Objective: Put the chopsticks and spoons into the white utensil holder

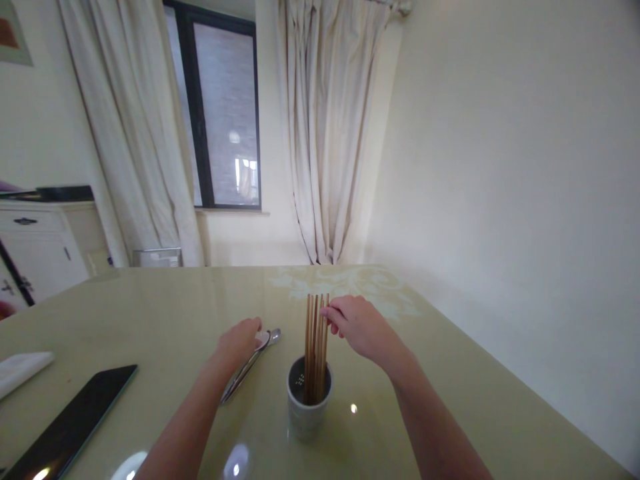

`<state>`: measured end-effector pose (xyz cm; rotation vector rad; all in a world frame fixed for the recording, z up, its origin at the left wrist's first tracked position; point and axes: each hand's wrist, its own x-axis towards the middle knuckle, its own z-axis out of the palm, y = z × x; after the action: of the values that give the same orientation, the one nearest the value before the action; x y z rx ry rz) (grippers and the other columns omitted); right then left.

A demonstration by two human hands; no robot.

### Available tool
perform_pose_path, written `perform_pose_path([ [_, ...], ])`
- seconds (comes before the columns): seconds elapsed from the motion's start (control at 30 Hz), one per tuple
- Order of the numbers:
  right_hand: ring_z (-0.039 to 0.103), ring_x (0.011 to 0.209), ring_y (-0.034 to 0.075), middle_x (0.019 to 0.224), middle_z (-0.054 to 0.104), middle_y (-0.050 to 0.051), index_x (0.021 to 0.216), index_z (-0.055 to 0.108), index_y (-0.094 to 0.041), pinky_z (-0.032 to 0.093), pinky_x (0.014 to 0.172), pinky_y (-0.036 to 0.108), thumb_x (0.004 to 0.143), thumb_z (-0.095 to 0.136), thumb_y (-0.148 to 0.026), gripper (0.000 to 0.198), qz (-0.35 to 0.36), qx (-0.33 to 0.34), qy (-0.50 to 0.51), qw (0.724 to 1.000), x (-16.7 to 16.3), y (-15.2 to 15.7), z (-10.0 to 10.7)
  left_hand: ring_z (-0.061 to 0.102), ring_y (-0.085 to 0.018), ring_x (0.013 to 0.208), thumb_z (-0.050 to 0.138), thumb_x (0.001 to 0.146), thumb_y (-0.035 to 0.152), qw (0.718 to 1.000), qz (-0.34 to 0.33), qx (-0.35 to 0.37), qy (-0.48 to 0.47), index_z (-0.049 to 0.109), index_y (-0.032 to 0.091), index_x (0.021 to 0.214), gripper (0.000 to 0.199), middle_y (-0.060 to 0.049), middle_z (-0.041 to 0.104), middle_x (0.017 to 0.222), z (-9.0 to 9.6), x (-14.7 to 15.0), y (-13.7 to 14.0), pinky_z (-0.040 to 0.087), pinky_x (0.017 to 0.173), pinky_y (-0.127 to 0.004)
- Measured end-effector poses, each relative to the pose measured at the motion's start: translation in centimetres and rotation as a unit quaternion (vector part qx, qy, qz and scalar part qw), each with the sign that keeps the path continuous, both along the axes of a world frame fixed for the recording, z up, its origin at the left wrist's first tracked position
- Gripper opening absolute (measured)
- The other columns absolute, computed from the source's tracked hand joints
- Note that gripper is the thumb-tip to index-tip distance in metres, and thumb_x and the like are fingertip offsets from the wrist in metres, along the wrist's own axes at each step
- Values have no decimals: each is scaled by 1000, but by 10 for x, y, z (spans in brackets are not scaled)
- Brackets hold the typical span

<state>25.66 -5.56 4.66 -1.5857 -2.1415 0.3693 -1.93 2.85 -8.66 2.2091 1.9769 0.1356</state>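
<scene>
A grey-white cylindrical holder [307, 419] stands upright on the table, with several wooden chopsticks [315, 347] rising out of it. My right hand [356, 321] pinches the upper end of the rightmost chopstick, whose lower end is inside the holder. To the left of the holder, metal spoons [273, 337] lie close together at a slant, bowls pointing away from me and handles toward me. My left hand [240, 343] is closed at the spoons near their bowls; its fingertips are partly hidden behind the hand.
The glossy greenish table [390, 400] reaches to the wall on the right. At the left lie a dark flat tablet-like slab [75, 417] and a white object [23, 370]. Beyond are a white cabinet [45, 240], curtains [330, 133] and a window [227, 113].
</scene>
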Motion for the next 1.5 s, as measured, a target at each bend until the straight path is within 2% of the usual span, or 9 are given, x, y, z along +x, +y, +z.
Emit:
perform_pose_path([
  [0.2, 70, 66, 18, 70, 76, 3, 70, 70, -20, 42, 63, 28, 104, 59, -32, 37, 22, -17, -11, 1000, 1, 0, -2, 70, -23, 106, 57, 91, 11, 999, 13, 15, -34, 67, 19, 101, 16, -11, 76, 115, 13, -4, 2, 47, 86, -31],
  [0.37, 65, 59, 18, 62, 72, 3, 63, 68, -20, 38, 61, 30, 102, 63, -43, 46, -11, 7, -26, 1000, 1, -7, 6, 71, -20, 94, 55, 98, 26, 983, -45, 75, -163, 67, 20, 99, 13, -6, 77, 101, 64, -6, -11, 50, 81, -29],
  [0.5, 66, 66, 17, 76, 75, 3, 82, 74, -20, 44, 62, 28, 98, 69, -47, 32, 18, 110, 103, 988, -7, -25, 21, 70, -20, 80, 63, 96, 48, 892, -153, 115, -408, 66, 20, 100, 28, -3, 75, 88, 117, 18, -53, 53, 70, -29],
  [0.67, 72, 84, 16, 98, 79, 1, 114, 74, -24, 54, 70, 25, 101, 69, -39, 21, 140, 134, 277, 941, -14, -42, 30, 72, -18, 85, 72, 92, 43, 806, -223, 98, -540, 65, 21, 99, 24, -2, 76, 90, 151, 59, -101, 56, 76, -29],
  [0.8, 70, 76, 14, 88, 77, -1, 102, 76, -24, 50, 68, 24, 103, 64, -28, 13, 99, 177, 228, 952, -8, -41, 30, 70, -17, 83, 73, 91, 44, 796, -238, 26, -556, 64, 21, 97, 26, -1, 74, 87, 146, 63, -97, 55, 76, -29],
  [0.97, 68, 72, 16, 81, 76, 0, 91, 73, -21, 45, 67, 27, 99, 63, -23, 13, 36, 162, 101, 981, -3, -33, 26, 67, -22, 86, 69, 89, 52, 887, -152, 15, -437, 64, 18, 89, 34, -5, 71, 89, 105, 61, -62, 53, 78, -37],
  [1.03, 67, 71, 16, 80, 76, 0, 89, 73, -22, 42, 66, 27, 98, 63, -23, 13, 27, 136, 56, 989, -3, -31, 24, 68, -25, 96, 81, 78, 51, 866, -140, -32, -480, 65, 18, 99, 42, -8, 72, 103, 86, 66, -51, 54, 84, -38],
  [1.2, 66, 70, 16, 78, 75, -1, 87, 71, -23, 38, 64, 26, 95, 63, -21, 11, 36, 98, 7, 995, -4, -31, 21, 70, -22, 97, 85, 75, 53, 742, -211, -201, -604, 71, 16, 108, 51, -9, 76, 107, 67, 84, -45, 53, 90, -36],
  [1.5, 66, 74, 17, 83, 76, 2, 88, 74, -22, 39, 67, 26, 95, 65, -22, 11, 54, 67, -18, 996, -7, -31, 18, 72, -20, 81, 91, 69, 49, 747, -169, -191, -614, 77, 15, 99, 48, -7, 80, 89, 69, 84, -48, 56, 78, -32],
])
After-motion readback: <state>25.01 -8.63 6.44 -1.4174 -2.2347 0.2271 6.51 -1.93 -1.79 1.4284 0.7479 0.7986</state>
